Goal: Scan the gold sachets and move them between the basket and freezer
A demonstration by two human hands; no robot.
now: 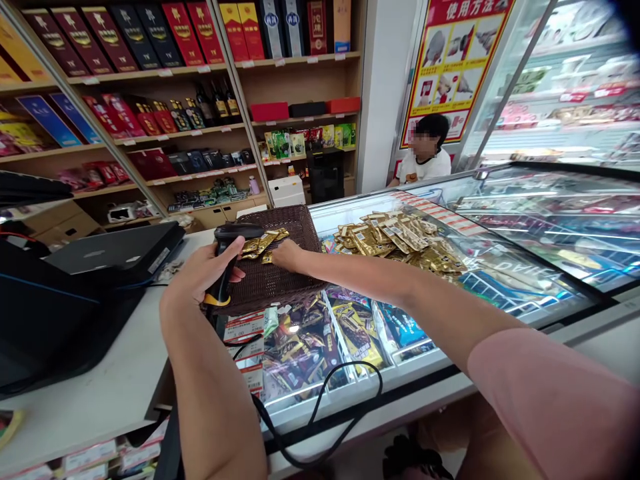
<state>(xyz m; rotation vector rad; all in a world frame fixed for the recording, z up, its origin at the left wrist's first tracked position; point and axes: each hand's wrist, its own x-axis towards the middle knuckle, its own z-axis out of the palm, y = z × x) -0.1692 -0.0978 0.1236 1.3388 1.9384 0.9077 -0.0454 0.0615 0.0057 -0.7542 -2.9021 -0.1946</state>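
Note:
My left hand (pixel 213 270) is wrapped around the handle of a black and yellow barcode scanner (pixel 235 231), its head pointing right over a brown woven basket (pixel 305 223). Several small gold packets (pixel 267 240) lie inside the basket, below and beside the scanner head. My right hand (pixel 289 256) reaches into the basket with curled fingers, closed on the edge of a gold packet; its fingertips are partly hidden. A large heap of similar gold packets (pixel 395 237) lies on the freezer's glass top, right of the basket and beyond my right forearm.
The glass-topped freezer (pixel 300 410) holds colourful packs. A black cable (pixel 345 363) loops over its front edge. At left, a black device (pixel 117 250) stands on a white counter (pixel 85 400). A person (pixel 433 160) is behind the freezer. Shelves (pixel 175 70) of boxes line the wall.

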